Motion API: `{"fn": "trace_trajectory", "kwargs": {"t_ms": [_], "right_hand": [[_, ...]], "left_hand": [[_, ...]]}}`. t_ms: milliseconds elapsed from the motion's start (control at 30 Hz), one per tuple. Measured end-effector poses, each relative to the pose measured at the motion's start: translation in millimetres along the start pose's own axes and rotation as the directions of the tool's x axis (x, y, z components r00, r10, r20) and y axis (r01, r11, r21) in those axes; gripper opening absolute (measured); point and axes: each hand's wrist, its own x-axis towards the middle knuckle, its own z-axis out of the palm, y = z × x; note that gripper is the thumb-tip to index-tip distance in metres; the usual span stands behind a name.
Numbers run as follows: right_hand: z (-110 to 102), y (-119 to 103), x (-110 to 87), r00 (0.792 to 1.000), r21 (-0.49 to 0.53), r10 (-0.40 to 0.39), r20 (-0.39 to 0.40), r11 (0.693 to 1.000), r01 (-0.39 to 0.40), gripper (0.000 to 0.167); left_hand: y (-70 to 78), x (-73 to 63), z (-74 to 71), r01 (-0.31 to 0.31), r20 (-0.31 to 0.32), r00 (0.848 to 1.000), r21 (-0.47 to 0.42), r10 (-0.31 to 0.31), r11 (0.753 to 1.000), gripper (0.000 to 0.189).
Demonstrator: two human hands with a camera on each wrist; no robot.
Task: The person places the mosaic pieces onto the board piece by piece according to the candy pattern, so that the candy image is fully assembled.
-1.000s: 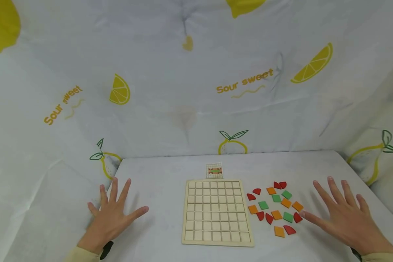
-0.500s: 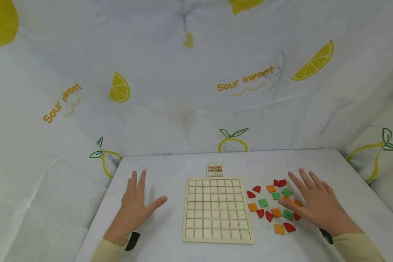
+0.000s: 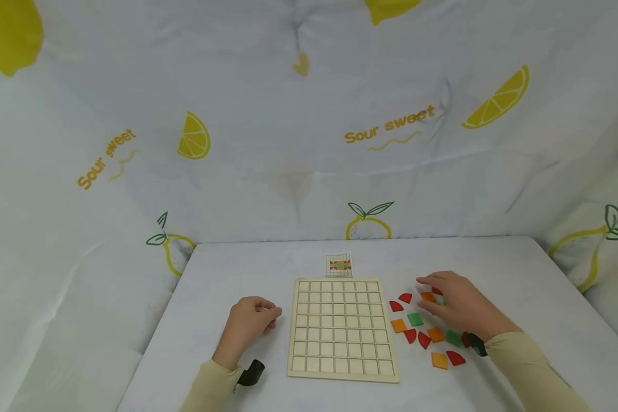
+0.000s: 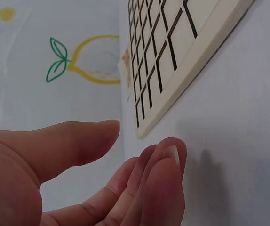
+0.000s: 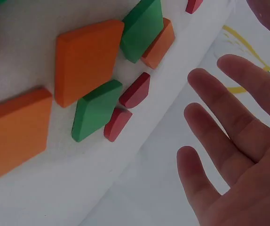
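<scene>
In the head view my right hand (image 3: 458,303) is over the scattered pieces, its fingers relaxed and holding nothing. Below it lie orange square tiles (image 5: 88,61), green square tiles (image 5: 97,108) and red quarter-round pieces (image 5: 136,89), seen close up in the right wrist view. Some are hidden under the hand in the head view. My left hand (image 3: 249,326) is just left of the pale wooden grid board (image 3: 342,332). Its fingers bend loosely, the thumb stands apart from them, and nothing is between them. No pieces sit in the board's square cells.
A small card (image 3: 339,265) printed with a grid and a coloured pattern lies at the board's far edge. The white table (image 3: 247,263) meets a hanging cloth (image 3: 268,189) with lemon prints at the back. Uncovered pieces, such as an orange tile (image 3: 440,360), lie right of the board.
Both hands have moved inward from the sides: the left toward the board with its spread fingers now bent, the right leftward over the pieces. The board, card and visible pieces stay put.
</scene>
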Motion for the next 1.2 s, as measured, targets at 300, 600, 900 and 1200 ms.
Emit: {"fn": "trace_trajectory", "kwargs": {"t_ms": [300,600,900,1200], "right_hand": [[8.0,-4.5,25.3,0.993,0.045,0.001,0.118,0.999,-0.006,0.033],[14.4,-1.1,29.2,0.986,0.045,0.027,0.167,0.998,-0.035,0.031],[16.3,2.3,32.7,0.986,0.038,0.031,0.167,0.999,-0.038,0.023],[19.7,3.3,39.9,0.984,0.089,0.038,0.176,0.995,-0.054,0.018]], "left_hand": [[3.1,3.1,19.1,0.048,0.086,0.995,-0.079,-0.041,0.996,0.021],[2.0,3.1,33.3,0.023,0.09,0.996,-0.025,-0.021,0.999,0.017],[5.3,1.4,36.7,-0.009,0.104,0.995,-0.027,0.012,1.0,0.018],[0.1,7.0,28.8,0.011,0.169,0.985,0.038,-0.017,0.999,0.03]]}}
